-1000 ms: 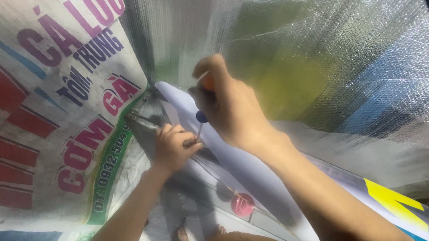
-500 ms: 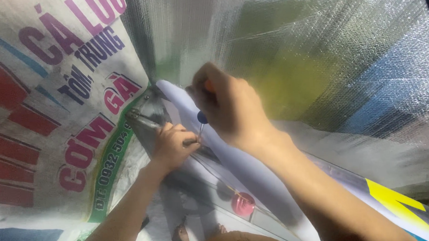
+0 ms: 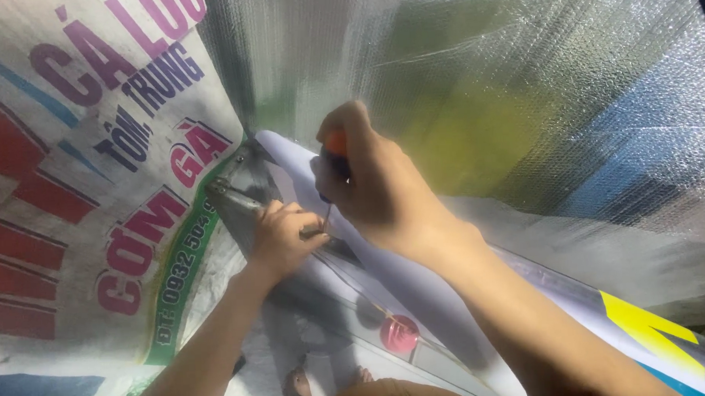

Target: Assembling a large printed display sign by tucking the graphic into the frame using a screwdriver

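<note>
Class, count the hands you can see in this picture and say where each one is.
2. The right hand grips an orange-handled screwdriver at centre, tip pointing down. The left hand sits just below it, resting on the grey metal bar. No other hands show.

Makeshift shelter, printed banner (image 3: pixel 91 193) (reused), foil sheeting (image 3: pixel 522 95)
</note>
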